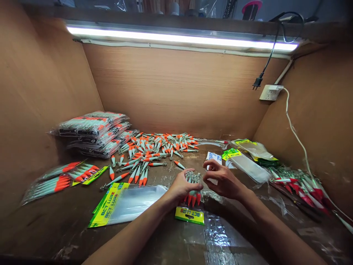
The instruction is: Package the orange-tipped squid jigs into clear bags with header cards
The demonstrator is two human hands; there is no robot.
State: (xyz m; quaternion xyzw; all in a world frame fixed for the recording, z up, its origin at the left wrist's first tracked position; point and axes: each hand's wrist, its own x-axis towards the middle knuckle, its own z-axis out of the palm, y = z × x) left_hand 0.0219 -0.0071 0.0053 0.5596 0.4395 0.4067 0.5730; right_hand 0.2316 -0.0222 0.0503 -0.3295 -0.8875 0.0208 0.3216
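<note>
Left hand (184, 186): closes around the held lures (194, 200), low over the middle of the bench (165, 244); has fingers clamped on the row, with thumb across the front.
Right hand (222, 178): hovers just beside the wire hooks (193, 176), with fingers curled in near the thumb; cannot tell whether pinched together or slightly apart.
Held lures: line up side by side between the two hands; point reddish tips toward the wearer, hooks away.
Header card (196, 216): lies just below those tips; reads "BCT LURE" upside down, in yellow and green.
Clear bags (140, 200): lie overlapped beside the left forearm; bear matching yellow headers.
Loose lures (154, 147): sprawl across the back of the bench; show pale bodies, orange tips.
Stacked packs (96, 130): rise at back left, wrapped in plastic; stand behind flat packs (55, 184) of orange-tipped lures.
White note (213, 157): rests behind the right hand, handwritten in blue; lies near more bags (245, 165).
Red-tipped lures (300, 184): heap up at far right.
Tube light (182, 38): glows overhead, along the back.
</note>
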